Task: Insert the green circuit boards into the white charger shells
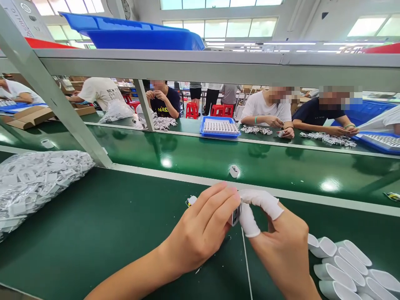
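Observation:
A small white plastic casing [234,217] with dark slots on its end is held between my two hands, mostly covered by fingers. My left hand [200,233] wraps its fingers round it from the left. From the right, my right hand [278,237] pinches at its edge with thumb and index finger, both in white finger cots. Just behind my left fingers lies a small circuit board [189,201] with a yellow part, partly hidden. Several white oval sleeves [342,264] lie grouped to the right of my right hand.
A clear bag of white plastic parts [40,179] lies at left. Beyond the bench edge, a green conveyor belt [187,152] carries a white casing [234,171] and another circuit board [392,196]. A metal post [62,96] and shelf rise ahead. People work across the belt near a blue tray [219,127].

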`<control>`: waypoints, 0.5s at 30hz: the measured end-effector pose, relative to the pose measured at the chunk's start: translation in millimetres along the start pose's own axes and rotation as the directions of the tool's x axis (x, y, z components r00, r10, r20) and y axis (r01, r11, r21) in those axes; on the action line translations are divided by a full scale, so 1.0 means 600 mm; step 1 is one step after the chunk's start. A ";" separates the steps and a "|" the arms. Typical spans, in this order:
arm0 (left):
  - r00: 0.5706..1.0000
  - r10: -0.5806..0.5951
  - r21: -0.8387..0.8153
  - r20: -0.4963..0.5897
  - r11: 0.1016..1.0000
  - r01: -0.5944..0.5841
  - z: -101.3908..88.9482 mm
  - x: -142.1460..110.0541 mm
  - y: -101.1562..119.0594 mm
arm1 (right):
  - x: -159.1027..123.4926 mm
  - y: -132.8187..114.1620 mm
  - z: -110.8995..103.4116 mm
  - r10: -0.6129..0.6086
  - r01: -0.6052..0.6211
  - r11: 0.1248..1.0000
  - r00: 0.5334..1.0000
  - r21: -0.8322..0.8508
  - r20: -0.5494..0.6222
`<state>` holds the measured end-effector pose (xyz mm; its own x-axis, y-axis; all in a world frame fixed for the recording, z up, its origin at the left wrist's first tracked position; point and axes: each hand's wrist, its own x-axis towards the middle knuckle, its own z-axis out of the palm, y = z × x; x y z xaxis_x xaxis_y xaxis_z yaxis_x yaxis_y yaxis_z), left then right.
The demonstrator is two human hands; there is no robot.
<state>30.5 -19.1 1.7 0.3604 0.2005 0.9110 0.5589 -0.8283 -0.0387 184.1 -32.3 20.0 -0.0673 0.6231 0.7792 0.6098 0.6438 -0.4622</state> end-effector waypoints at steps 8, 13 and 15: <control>0.995 -0.084 -0.122 0.053 0.988 0.090 0.000 -0.007 -0.008 | 0.007 0.017 -0.025 0.247 -0.360 0.887 0.898 0.288 0.364; 0.996 0.006 -0.062 0.090 0.998 -0.001 -0.001 -0.002 -0.005 | -0.001 0.050 -0.032 0.249 -0.359 0.908 0.877 0.217 0.411; 0.994 -0.017 -0.078 0.107 0.997 0.026 -0.002 0.002 -0.005 | -0.001 0.061 -0.028 0.240 -0.345 0.907 0.895 0.241 0.377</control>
<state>28.2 -17.0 3.2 0.4281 0.2695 0.8626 0.5083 -0.8610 0.0168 220.0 -16.5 9.8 -0.2115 0.8794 0.4266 0.3860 0.4762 -0.7901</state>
